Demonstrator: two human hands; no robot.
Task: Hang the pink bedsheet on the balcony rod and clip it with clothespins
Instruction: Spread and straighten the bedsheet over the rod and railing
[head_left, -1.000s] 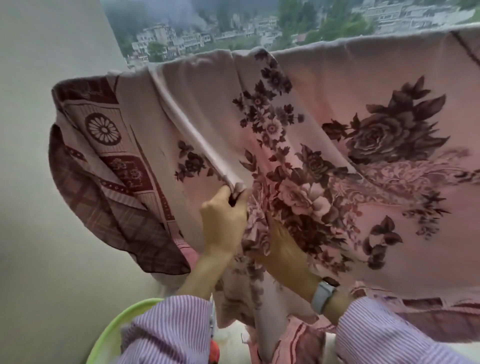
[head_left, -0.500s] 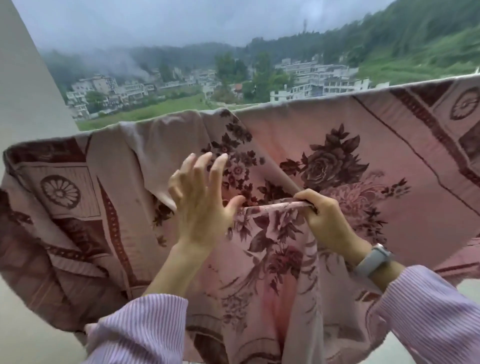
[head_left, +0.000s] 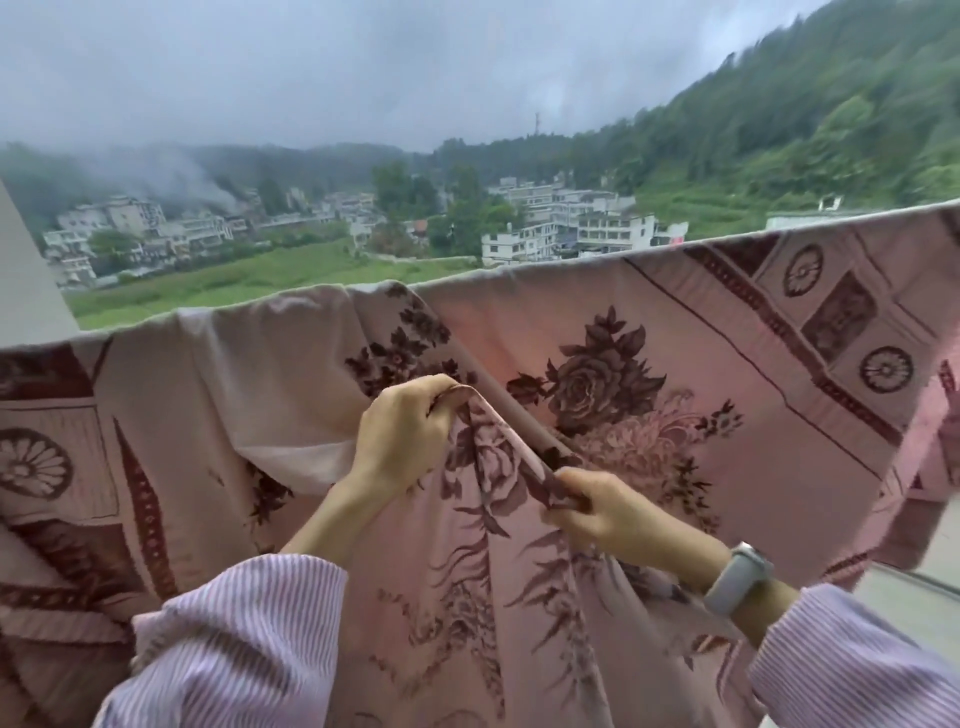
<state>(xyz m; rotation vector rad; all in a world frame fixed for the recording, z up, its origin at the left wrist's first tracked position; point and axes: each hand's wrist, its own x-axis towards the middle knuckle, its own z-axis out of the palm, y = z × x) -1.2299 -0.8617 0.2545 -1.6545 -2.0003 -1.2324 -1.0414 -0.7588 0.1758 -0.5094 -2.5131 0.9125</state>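
Note:
The pink bedsheet (head_left: 701, 364) with dark maroon flowers and borders hangs draped over the balcony rod, which it hides along its top edge from left to right. A loose fold of the sheet runs down the middle. My left hand (head_left: 400, 436) grips the top of that fold with curled fingers. Lower and to the right, my right hand (head_left: 597, 514) grips the same fold's edge; a pale watch sits on that wrist. No clothespins are in view.
A white wall (head_left: 26, 291) rises at the far left. A pale ledge or floor (head_left: 904, 587) shows at the lower right below the sheet. Beyond the sheet lie buildings, fields and a wooded hillside under cloud.
The view has tilted up. My left hand, open with spread fingers half a second ago, now grips the fold. My right hand has dropped lower along the fold's edge.

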